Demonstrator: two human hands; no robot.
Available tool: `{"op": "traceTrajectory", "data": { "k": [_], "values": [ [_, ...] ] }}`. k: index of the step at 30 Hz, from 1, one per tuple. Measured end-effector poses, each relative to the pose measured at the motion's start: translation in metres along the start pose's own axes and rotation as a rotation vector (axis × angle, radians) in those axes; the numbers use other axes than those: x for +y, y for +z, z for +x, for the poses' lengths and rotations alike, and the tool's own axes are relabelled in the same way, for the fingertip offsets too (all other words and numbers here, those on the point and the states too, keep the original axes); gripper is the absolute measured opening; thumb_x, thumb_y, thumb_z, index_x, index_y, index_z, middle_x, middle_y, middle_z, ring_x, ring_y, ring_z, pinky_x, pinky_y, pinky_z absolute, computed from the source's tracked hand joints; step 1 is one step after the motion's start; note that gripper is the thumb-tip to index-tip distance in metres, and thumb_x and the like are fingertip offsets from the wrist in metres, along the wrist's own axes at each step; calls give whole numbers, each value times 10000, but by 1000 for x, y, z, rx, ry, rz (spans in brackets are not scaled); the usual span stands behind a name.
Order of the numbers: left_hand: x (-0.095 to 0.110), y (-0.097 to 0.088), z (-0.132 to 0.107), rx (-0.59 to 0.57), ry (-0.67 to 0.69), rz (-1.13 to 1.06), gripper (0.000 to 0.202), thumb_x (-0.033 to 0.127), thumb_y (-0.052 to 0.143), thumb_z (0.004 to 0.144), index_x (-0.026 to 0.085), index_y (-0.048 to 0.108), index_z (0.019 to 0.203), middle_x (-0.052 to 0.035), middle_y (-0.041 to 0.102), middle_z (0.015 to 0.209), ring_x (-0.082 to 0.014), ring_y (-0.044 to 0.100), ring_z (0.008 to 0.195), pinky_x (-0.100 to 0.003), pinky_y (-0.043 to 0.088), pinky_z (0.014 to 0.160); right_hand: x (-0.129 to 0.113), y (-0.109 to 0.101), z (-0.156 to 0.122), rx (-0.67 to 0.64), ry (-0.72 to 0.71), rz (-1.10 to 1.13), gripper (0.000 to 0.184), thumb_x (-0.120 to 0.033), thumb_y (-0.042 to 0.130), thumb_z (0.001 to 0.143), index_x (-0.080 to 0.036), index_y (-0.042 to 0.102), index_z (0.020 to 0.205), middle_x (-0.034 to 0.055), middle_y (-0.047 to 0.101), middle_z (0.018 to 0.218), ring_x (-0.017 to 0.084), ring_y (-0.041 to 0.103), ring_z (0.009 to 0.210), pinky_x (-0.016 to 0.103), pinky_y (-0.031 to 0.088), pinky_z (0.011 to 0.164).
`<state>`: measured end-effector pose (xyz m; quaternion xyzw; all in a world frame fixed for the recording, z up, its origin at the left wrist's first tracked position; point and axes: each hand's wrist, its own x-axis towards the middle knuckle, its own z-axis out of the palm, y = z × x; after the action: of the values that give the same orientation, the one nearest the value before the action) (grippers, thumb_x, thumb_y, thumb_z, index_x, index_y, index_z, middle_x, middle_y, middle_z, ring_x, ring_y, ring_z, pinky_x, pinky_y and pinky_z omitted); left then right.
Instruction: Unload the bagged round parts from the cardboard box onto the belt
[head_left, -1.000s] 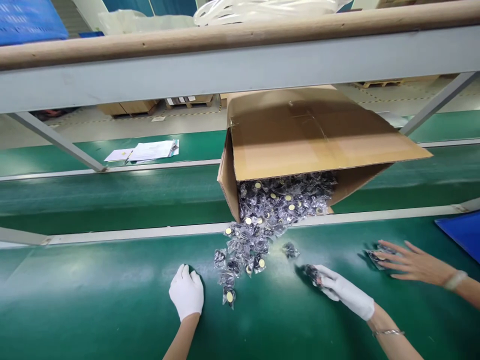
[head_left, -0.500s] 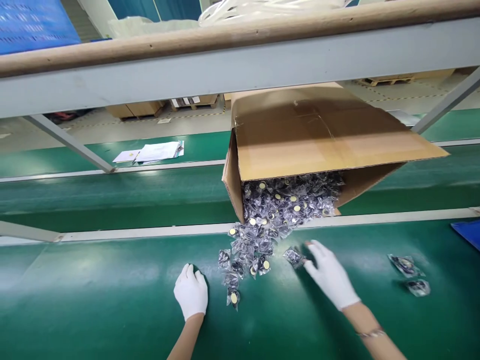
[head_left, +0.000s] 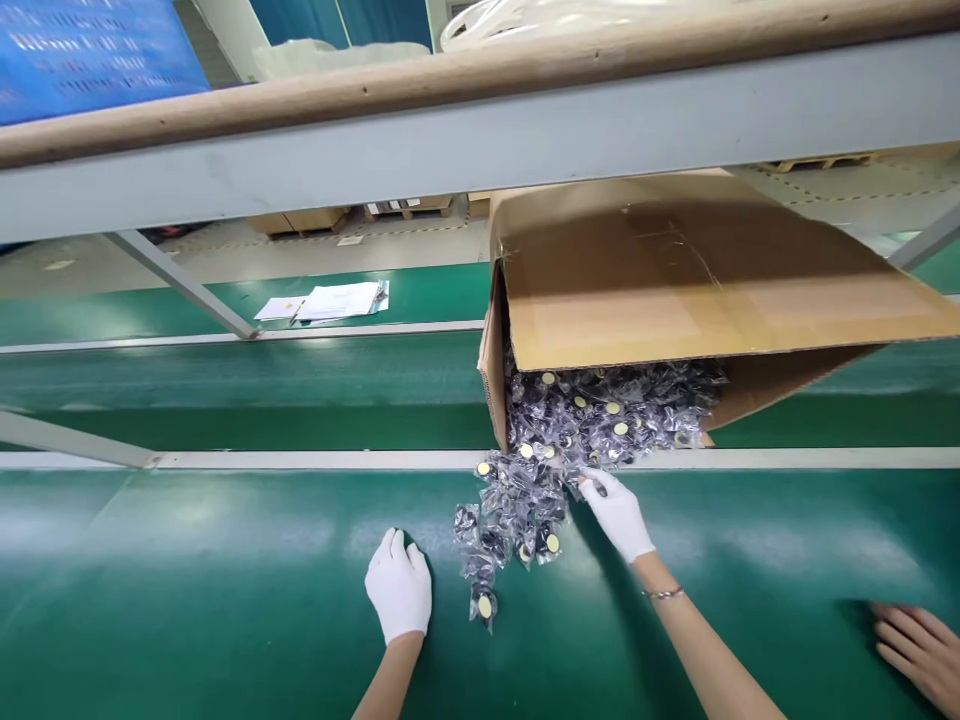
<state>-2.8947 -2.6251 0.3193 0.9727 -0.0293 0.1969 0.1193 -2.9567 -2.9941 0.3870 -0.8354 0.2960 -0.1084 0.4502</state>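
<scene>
My left hand [head_left: 399, 588], in a white glove, rests on the green work surface [head_left: 225, 620] with its fingers curled under. Whatever may be inside it is hidden. At the right edge of a pile of small clear plastic bags [head_left: 517, 500], my right hand [head_left: 613, 512], gloved with bare fingertips, pinches a bagged dark part [head_left: 574, 483]. Each bag holds a small dark part, several with a pale yellow round face. The pile spills from a cardboard box [head_left: 675, 270] lying open toward me, with many more bags inside. One bag [head_left: 484, 606] lies nearest to me.
Another person's bare hand [head_left: 919, 645] reaches in at the lower right. A grey metal beam [head_left: 450, 150] crosses above the work surface, with slanted supports [head_left: 180, 282] on the left. Papers [head_left: 337, 302] lie on the far green surface. A white rail [head_left: 322, 460] runs behind my hands.
My right hand has moved up and left to the pile's edge. Two loose bags at the right are no longer seen, and another person's hand has appeared there. The view has shifted slightly.
</scene>
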Motion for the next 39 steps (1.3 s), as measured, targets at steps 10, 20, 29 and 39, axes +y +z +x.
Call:
{"op": "traceTrajectory", "data": {
  "k": [10,20,29,39],
  "values": [
    [4,-5,3,5,26,48,397,265,411,971,45,683,1157,-223,704,1234,-308,668,1117,-431,512,1007,84,-208,-33,91,251,-760,470,-523,460,862,-205,771,1012,216,703,1143,372,657,968,486,522,797],
    [3,-4,4,34,62,93,387,254,412,977,39,689,1140,-216,718,1210,-309,683,1087,-431,538,975,11,-42,29,159,-163,-307,456,-379,509,880,-206,659,1274,159,611,1336,321,577,1174,460,518,968],
    [4,-5,5,49,72,93,392,250,411,979,24,694,1131,-220,721,1203,-307,682,1083,-429,542,970,33,-57,41,104,132,325,493,-566,527,752,-217,568,1098,99,720,1029,262,707,935,471,608,895],
    [3,-3,3,39,59,101,396,261,409,981,32,691,1141,-215,717,1217,-304,680,1086,-425,538,970,32,-42,11,34,49,2,478,-379,620,754,-219,600,1204,71,680,1015,236,648,899,358,522,759]
  ]
}}
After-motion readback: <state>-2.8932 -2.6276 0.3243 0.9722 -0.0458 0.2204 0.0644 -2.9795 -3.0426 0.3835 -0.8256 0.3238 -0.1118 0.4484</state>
